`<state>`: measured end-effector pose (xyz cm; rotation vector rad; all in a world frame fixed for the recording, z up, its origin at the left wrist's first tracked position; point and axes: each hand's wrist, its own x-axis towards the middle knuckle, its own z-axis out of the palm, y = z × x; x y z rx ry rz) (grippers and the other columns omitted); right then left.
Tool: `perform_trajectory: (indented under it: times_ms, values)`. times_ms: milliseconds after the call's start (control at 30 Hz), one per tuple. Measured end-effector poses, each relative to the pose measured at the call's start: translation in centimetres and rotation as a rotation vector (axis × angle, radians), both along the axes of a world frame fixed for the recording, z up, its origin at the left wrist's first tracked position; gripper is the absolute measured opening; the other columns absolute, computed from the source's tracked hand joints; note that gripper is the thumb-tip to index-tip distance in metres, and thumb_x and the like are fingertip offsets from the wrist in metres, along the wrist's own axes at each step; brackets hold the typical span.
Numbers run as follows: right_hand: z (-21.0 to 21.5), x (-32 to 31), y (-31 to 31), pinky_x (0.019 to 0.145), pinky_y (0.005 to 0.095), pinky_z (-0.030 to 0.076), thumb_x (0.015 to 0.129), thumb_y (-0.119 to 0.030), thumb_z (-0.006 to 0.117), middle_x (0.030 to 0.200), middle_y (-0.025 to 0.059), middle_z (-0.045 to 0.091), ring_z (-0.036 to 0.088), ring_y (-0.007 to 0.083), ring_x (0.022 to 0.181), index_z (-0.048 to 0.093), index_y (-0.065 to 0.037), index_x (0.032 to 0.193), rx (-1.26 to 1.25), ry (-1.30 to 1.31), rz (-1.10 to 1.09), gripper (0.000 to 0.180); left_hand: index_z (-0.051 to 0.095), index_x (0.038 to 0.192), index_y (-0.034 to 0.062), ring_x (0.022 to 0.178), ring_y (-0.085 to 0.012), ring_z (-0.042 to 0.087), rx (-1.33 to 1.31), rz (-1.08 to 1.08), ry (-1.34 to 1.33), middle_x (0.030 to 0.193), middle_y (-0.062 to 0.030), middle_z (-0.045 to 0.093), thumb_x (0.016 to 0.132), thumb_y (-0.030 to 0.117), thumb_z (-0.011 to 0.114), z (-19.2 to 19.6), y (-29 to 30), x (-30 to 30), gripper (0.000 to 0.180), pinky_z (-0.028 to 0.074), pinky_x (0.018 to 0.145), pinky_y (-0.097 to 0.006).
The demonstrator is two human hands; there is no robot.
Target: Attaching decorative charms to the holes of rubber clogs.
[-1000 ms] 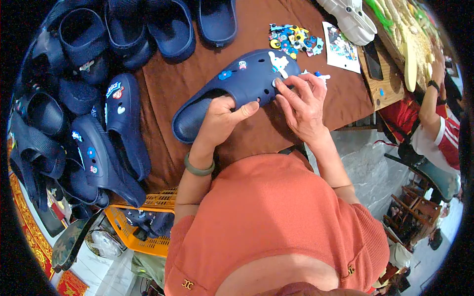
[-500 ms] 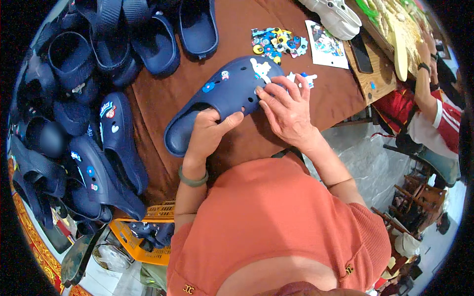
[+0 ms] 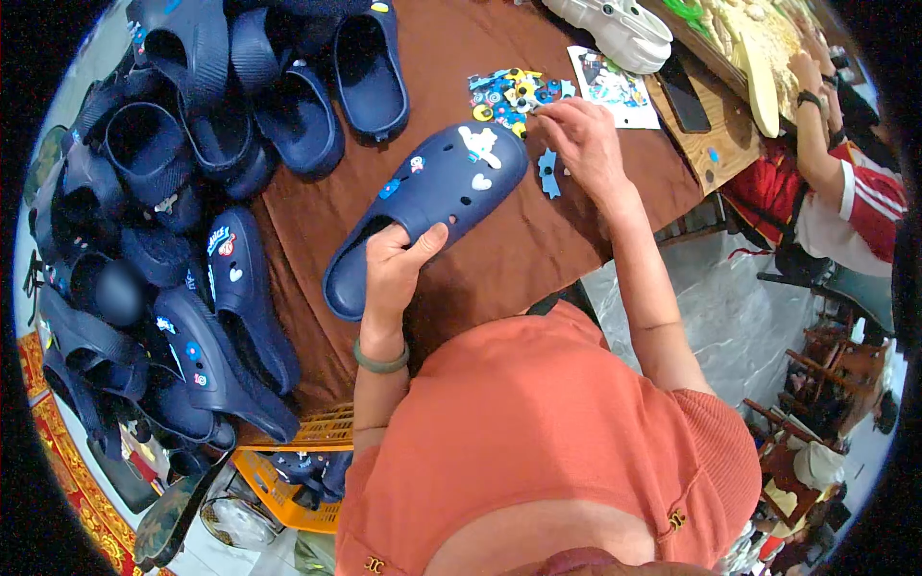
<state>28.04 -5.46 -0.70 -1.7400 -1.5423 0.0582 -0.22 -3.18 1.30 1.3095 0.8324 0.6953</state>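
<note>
- The left hand [image 3: 392,274] grips the heel end of a navy clog [image 3: 427,211], thumb over the rim of the foot opening and fingers wrapped underneath, holding it tilted up off the brown cloth-covered surface [image 3: 480,278].
- The right hand [image 3: 584,144] is off the clog and has its fingertips down at the edge of a small pile of colourful shoe charms [image 3: 514,91]; the fingers are bent as if pinching, but I cannot tell whether a charm is already between them.
- A blue star-shaped charm [image 3: 548,173] lies on the cloth just beside the right hand, between it and the clog's toe.
- The clog's upper already carries several charms: a white figure [image 3: 480,144] and a white heart near the toe, and small blue ones further back.
- Judged from this, the step in hand is choosing the next charm, with the shoe kept ready for it.
- The next move would call for a clean pinch on one charm, carrying it to a free hole in the upper, and pressing it in while the left hand braces the clog.
- Further out: a white card sheet [image 3: 615,86] beside the pile, a heap of other navy clogs [image 3: 221,144] to the left, an orange plastic basket [image 3: 288,461] at the near edge, and another person [image 3: 845,192] seated at right.
</note>
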Motion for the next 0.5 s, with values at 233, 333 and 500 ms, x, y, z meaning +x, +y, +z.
perform_trajectory:
  times_ms: [233,333,500]
  values:
    - [-3.1,-0.5,1.5,0.080,0.0389,0.039,0.078,-0.018,0.069,0.086,0.0051,0.062,0.059,0.0246,0.086,0.068,-0.014,0.094,-0.009,-0.253,0.014,0.017,0.069,0.097,-0.0041,0.087,-0.0131,0.061,-0.008,-0.005,-0.006,0.095,-0.0053,0.068,0.085,0.014,0.065,-0.1,0.0,-0.1,0.023,0.045,0.083,-0.027]
    - [-2.5,0.0,1.1,0.075,0.0376,0.043,0.078,-0.015,0.070,0.087,0.0073,0.062,0.060,0.0249,0.084,0.068,-0.011,0.093,-0.001,-0.190,0.031,0.016,0.069,0.095,-0.0057,0.086,-0.0102,0.058,-0.037,0.006,0.040,0.092,-0.0044,0.068,0.083,0.015,0.069,0.4,0.1,-0.2,0.024,0.044,0.079,-0.023]
    - [-0.2,-1.9,-1.4,0.066,0.0270,0.048,0.083,-0.010,0.068,0.085,0.0063,0.063,0.060,0.0143,0.074,0.066,-0.002,0.094,-0.027,0.568,-0.016,0.014,0.069,0.094,-0.0046,0.082,-0.0081,0.057,-0.066,-0.004,0.086,0.087,-0.0020,0.067,0.083,0.014,0.068,0.6,0.4,-0.2,0.022,0.044,0.074,-0.022]
